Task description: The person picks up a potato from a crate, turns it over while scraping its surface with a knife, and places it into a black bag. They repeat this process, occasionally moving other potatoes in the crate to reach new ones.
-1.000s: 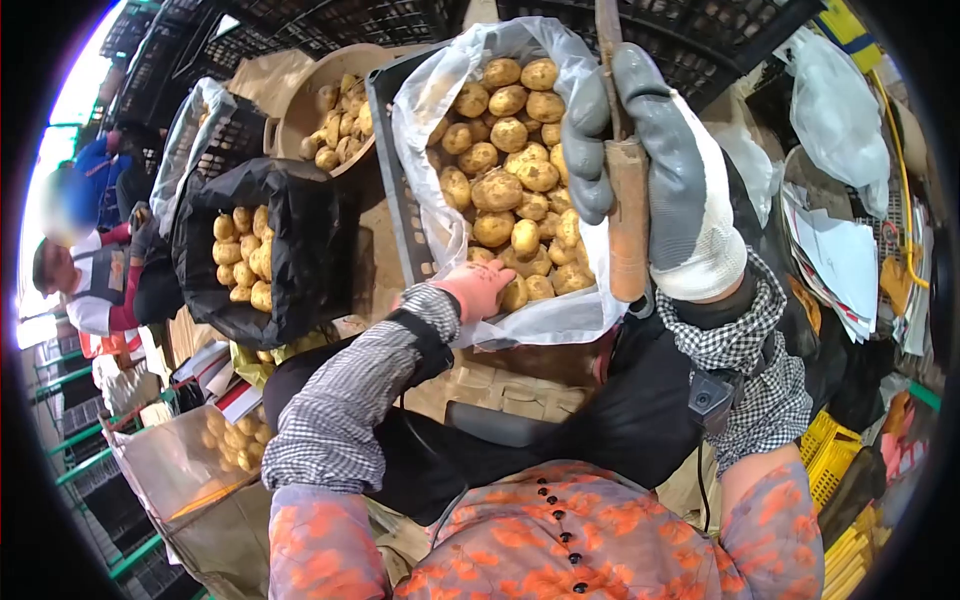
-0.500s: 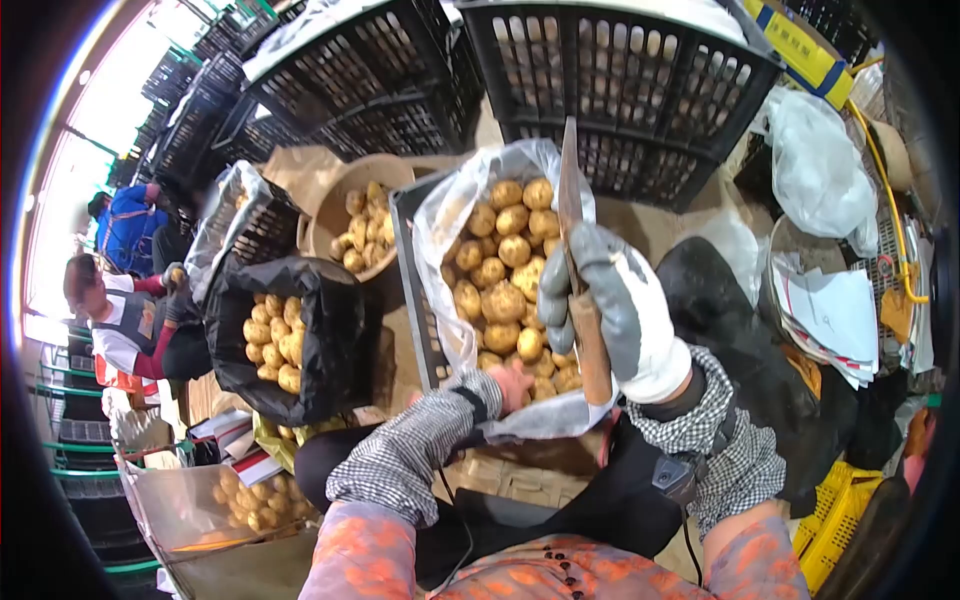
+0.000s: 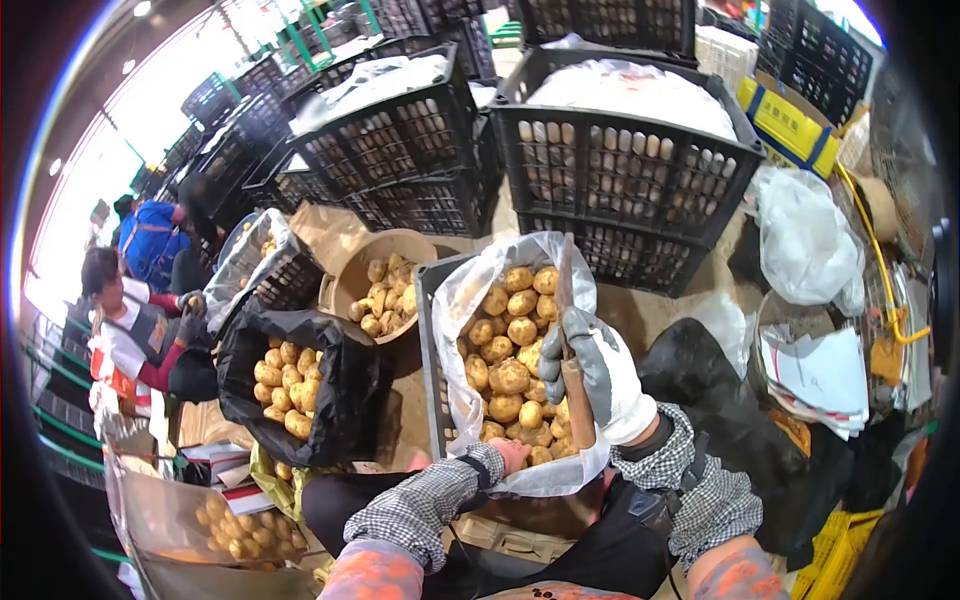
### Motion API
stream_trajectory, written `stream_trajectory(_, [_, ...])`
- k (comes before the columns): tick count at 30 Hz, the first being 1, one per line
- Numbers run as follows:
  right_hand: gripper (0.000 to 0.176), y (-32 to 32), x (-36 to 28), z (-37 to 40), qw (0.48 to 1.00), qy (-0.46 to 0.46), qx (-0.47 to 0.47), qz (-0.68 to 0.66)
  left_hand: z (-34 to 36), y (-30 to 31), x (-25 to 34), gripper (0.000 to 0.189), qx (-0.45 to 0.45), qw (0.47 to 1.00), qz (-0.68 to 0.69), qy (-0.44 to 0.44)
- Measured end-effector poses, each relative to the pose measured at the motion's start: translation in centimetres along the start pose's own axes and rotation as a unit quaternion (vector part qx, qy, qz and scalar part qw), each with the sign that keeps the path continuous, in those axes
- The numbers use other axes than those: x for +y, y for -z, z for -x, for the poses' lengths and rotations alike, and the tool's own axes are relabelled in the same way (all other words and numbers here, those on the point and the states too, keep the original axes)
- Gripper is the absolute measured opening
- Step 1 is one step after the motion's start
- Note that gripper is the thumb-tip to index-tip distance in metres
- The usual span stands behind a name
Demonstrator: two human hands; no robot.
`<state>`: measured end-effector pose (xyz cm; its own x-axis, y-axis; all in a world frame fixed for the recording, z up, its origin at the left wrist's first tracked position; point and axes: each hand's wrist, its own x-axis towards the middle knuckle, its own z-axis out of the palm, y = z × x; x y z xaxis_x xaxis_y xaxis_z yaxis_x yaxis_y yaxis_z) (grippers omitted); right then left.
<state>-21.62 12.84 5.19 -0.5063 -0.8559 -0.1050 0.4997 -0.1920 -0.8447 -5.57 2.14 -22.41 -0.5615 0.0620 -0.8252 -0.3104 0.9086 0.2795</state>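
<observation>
In front of me a crate lined with clear plastic holds many potatoes. My right hand, in a grey and white glove, is closed round a knife with a wooden handle. Its blade points up and away, over the crate's right side. Bare and low at the near left corner, my left hand reaches in against the potatoes. Its fingers are mostly hidden, so whether they grip one cannot be made out.
Left of the crate stand a black-lined container of potatoes and a round tub with more. Tall stacked black crates rise ahead. A co-worker sits at far left. Papers and a plastic bag lie right.
The head view has tilted up, so the crate and hands appear lower and more of the stacked crates shows. My right hand still holds the knife; my left hand stays at the crate's near side.
</observation>
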Motion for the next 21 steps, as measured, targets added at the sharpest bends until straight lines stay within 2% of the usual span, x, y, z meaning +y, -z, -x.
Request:
stream_trajectory(1, [0.035, 0.4, 0.2, -0.1, 1.0, -0.006, -0.015, -0.027, 0.6, 0.8, 0.5, 0.07, -0.007, 1.0, -0.009, -0.011])
stream_trajectory(2, [0.036, 0.3, 0.4, -0.3, 1.0, 0.011, -0.003, 0.001, 1.5, 1.4, 0.8, 0.071, -0.013, 1.0, -0.015, -0.016])
stream_trajectory(4, [0.038, 0.6, 0.6, -0.5, 0.999, -0.022, 0.015, -0.045, 2.3, 0.7, 0.2, 0.071, 0.062, 0.996, 0.068, -0.016])
stream_trajectory(6, [0.038, 0.6, 0.8, -0.9, 0.999, 0.002, 0.024, -0.031, 2.0, -0.5, -1.6, 0.07, 0.103, 0.988, 0.103, -0.05])
stream_trajectory(7, [0.038, 1.0, 1.1, -1.0, 1.0, 0.015, 0.012, -0.008, 5.1, 1.3, -0.9, 0.069, 0.13, 0.961, 0.242, -0.032])
stream_trajectory(8, [0.039, 0.7, 1.0, -0.9, 1.0, 0.005, 0.024, 0.0, 8.8, 4.1, -0.1, 0.067, 0.157, 0.913, 0.376, -0.018])
stream_trajectory(10, [0.04, 0.2, 1.2, -0.9, 0.998, 0.003, 0.028, 0.047, 11.1, 5.6, -1.1, 0.067, 0.268, 0.828, 0.483, -0.094])
stream_trajectory(12, [0.038, -0.4, 1.6, -0.8, 0.996, 0.004, 0.028, 0.079, 14.7, 7.9, -0.5, 0.067, 0.321, 0.696, 0.626, -0.142])
stream_trajectory(14, [0.034, -0.1, 2.8, -1.0, 0.997, -0.028, -0.002, 0.067, 17.8, 9.4, -0.2, 0.067, 0.237, 0.501, 0.793, -0.254])
stream_trajectory(16, [0.029, -0.7, 3.9, -0.6, 0.994, -0.064, 0.005, 0.084, 22.6, 10.7, 1.8, 0.061, 0.202, 0.368, 0.86, -0.289])
stream_trajectory(17, [0.026, -0.8, 4.3, -0.3, 0.995, -0.08, -0.02, 0.061, 23.5, 10.6, 1.5, 0.059, 0.219, 0.371, 0.852, -0.296])
stream_trajectory(20, [0.024, -2.4, 3.9, 1.0, 0.981, -0.118, -0.085, 0.128, 24.7, 9.9, 2.5, 0.058, 0.269, 0.373, 0.84, -0.288])
stream_trajectory(21, [0.025, -2.6, 4.5, 1.3, 0.985, -0.123, -0.079, 0.093, 24.2, 9.4, 2.2, 0.056, 0.267, 0.397, 0.819, -0.316])
